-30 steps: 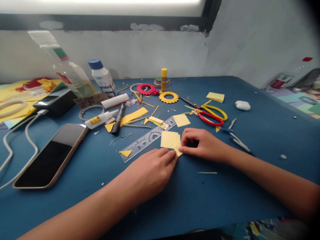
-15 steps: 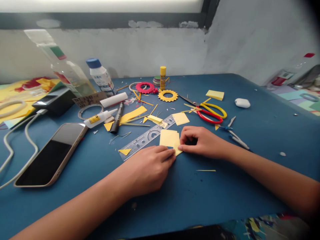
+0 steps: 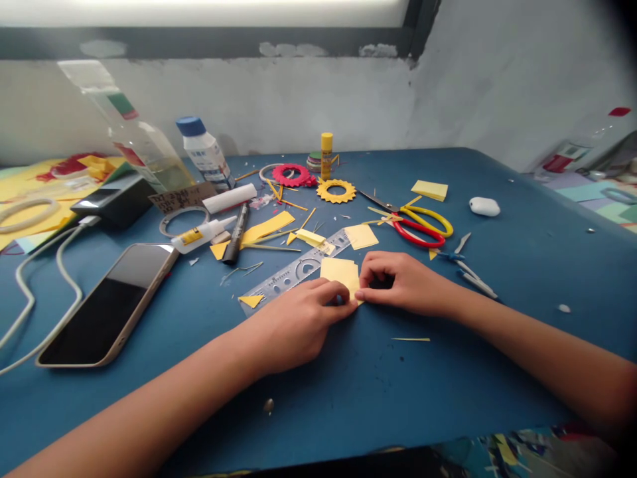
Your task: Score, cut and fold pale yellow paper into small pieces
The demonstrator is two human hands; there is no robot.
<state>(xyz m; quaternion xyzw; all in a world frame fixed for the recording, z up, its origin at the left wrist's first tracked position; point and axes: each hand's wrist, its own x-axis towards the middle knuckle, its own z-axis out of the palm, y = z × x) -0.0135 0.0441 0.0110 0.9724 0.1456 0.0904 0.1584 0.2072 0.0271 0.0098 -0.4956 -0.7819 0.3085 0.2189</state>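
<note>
Pale yellow paper squares (image 3: 339, 271) lie on the blue table between the hands. My left hand (image 3: 303, 322) has thumb and index finger closed at the near edge of the paper, covering its lower left part. From the right, my right hand (image 3: 403, 282) pinches the paper's near right corner, its fingers curled. A clear ruler (image 3: 283, 282) runs diagonally behind my left hand, with a small yellow triangle (image 3: 251, 301) on it. Another yellow square (image 3: 361, 236) touches the ruler's far end.
Scissors (image 3: 421, 232) and small pliers-like tool (image 3: 468, 269) lie beyond my right hand. A phone (image 3: 107, 305), glue bottle (image 3: 202, 236), marker (image 3: 236, 236) and yellow scraps are left. Behind stand a glue stick (image 3: 326, 156) and bottles (image 3: 204, 153). A white case (image 3: 484, 206) lies right.
My left hand has shifted slightly up and right along the paper, its fingertips now closer to my right thumb. My right hand stays at the corner. The view has moved slightly.
</note>
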